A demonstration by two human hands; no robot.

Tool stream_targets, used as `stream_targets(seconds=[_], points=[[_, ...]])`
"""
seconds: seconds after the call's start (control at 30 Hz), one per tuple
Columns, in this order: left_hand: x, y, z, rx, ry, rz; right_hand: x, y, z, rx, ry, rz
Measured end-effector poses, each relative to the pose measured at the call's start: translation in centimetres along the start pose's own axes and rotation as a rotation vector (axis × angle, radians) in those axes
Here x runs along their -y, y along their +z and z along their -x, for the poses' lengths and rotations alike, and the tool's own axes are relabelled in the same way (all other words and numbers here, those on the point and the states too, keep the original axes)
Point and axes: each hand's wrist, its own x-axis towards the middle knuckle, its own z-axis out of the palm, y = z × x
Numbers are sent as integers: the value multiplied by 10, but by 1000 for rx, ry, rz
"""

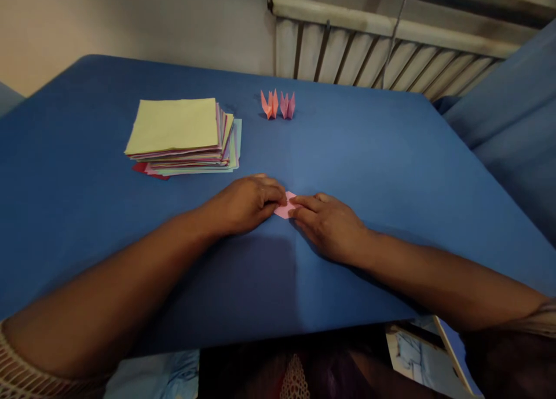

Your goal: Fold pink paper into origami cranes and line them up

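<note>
A small folded piece of pink paper point(285, 212) lies on the blue table between my two hands, partly covered by fingers. My left hand point(254, 201) is closed at the paper's left side, its bent fingertips pressing on it. From the right, my right hand point(332, 222) grips the other side, with thumb and forefinger on the paper. Farther back stand two folded paper cranes, an orange-pink crane point(270, 105) and a purple-pink crane point(287, 105), side by side with their points up.
A thick stack of coloured paper point(174, 125), yellow on top, sits at the left with a red sheet point(152, 170) poking out underneath. Behind the blue table point(369, 138) is a radiator point(347, 46) against the wall. A blue curtain point(512, 115) hangs at the right.
</note>
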Motion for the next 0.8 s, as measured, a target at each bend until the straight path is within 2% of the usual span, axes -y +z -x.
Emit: stream_targets(seconds=[0.13,0.33,0.57,0.7,0.8], points=[[-5,-6,5,45,55,-130,-2,1,-4,-17,26,-5],[-12,-6,5,138,110,-347,-6,2,-10,-31,61,-24],[-12,-3,6,117,60,-348,-11,6,-14,-33,24,-12],[-12,-1,4,103,47,-318,-9,7,-15,-46,51,-16],[-11,0,3,72,-14,-277,-8,7,-16,-59,71,-61]])
